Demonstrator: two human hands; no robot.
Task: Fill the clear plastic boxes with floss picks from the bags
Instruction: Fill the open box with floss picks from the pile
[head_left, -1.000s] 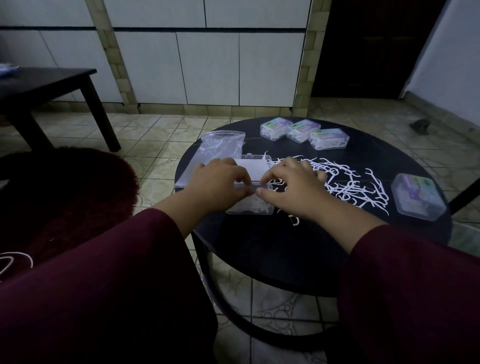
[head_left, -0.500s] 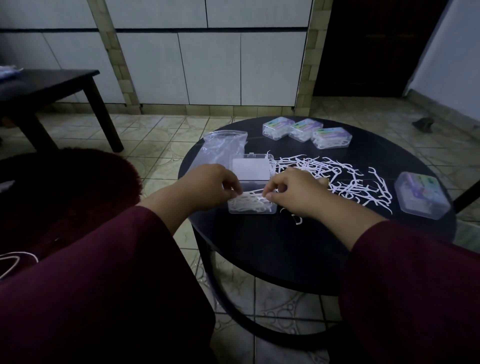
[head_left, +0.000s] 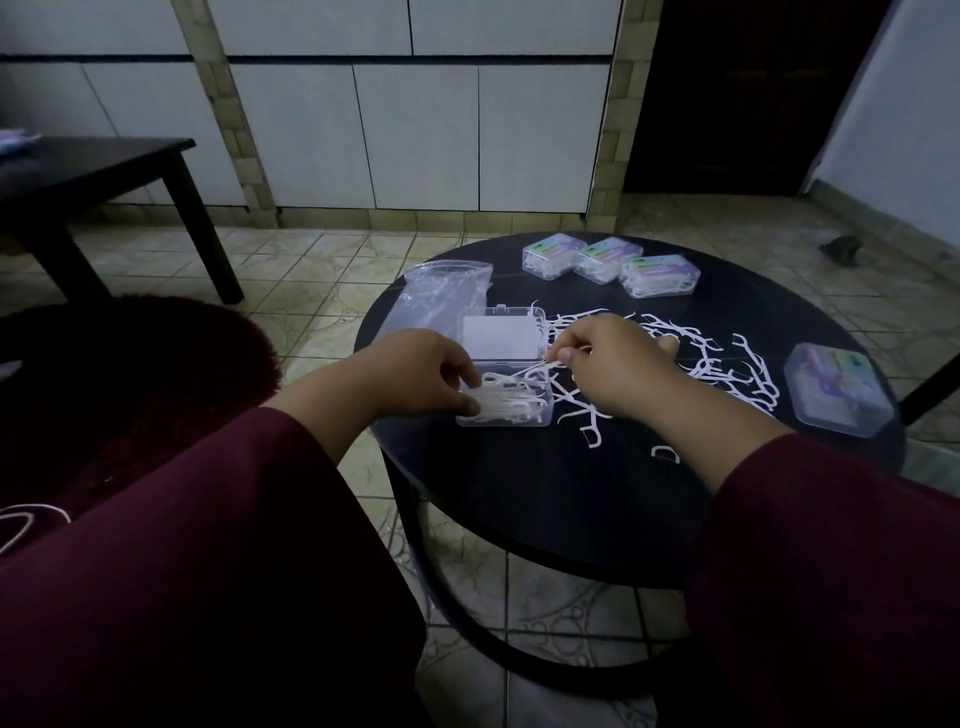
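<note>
A: Pinching one floss pick (head_left: 535, 370) between thumb and forefinger, the right hand (head_left: 615, 366) holds it just above the far right corner of the open clear box (head_left: 504, 402). Confirm the left hand.

B: The left hand (head_left: 421, 371) is at the box's left end. Its fingers are curled, with the tips on the bundle of picks (head_left: 506, 402) lying inside; whether they grip the bundle or only press on it cannot be told.

A: Box position?

B: On the round black table (head_left: 571, 519), at its near left area. The hinged lid (head_left: 500, 335) lies open behind the tray, with a white label showing.

A: Supply stock?

B: A loose pile of floss picks (head_left: 727, 364) is spread across the table top, right of the open box and partly hidden by the right hand. A few single picks lie nearer the front edge. A clear plastic bag (head_left: 447, 291) lies behind the lid, at the table's left rim.

A: Other boxes?

B: Three closed boxes (head_left: 610, 265) stand in a row at the far edge, side by side, with white picks visible inside. A fourth closed box (head_left: 836, 387) sits at the right edge, well apart from them.
</note>
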